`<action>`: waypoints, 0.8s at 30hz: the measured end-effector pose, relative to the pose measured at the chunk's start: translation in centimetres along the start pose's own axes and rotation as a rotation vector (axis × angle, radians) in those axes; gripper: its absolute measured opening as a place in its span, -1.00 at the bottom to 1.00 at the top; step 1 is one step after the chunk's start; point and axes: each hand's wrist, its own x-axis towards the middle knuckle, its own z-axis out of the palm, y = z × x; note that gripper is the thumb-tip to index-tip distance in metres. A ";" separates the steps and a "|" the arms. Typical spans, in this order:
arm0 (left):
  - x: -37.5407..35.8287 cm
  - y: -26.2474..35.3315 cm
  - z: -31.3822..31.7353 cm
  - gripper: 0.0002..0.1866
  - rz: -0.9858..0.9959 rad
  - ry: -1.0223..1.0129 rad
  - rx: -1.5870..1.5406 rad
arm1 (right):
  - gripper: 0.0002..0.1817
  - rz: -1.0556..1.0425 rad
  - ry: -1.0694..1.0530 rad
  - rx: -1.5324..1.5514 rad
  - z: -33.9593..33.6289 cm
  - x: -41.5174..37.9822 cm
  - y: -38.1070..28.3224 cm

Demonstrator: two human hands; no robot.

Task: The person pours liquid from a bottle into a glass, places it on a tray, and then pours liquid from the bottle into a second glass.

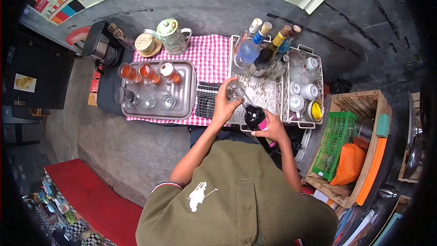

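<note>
Far left on the surface, the tray (186,102) carries two rows of glasses; its raised rim presumably keeps the group together. The back-row glasses (144,71) show red contents. The cup (145,42) and pot (172,41) stand behind the tray, apart from the glasses. To the tray's right lies a dark cloth (207,101).

At centre, the left hand (224,103) is closed around a single glass (235,89), apparently to steady it. The right hand (272,130) is clamped on the dark bottle (253,117), which is tilted with its neck at the glass; the grip on the body probably gives control of the angle. Whether neck and rim touch cannot be told.

Behind the hands, bottles (249,53) stand grouped along the rack's far side, leaving the near part free of them. In the right-hand rack (299,123), white containers (296,103) sit within wire sides, which likely prevent sliding.
</note>
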 end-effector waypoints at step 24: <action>-0.4 0.2 0.1 -0.27 0.010 0.067 0.097 | 0.01 0.012 -0.062 -0.035 0.2 0.4 1.5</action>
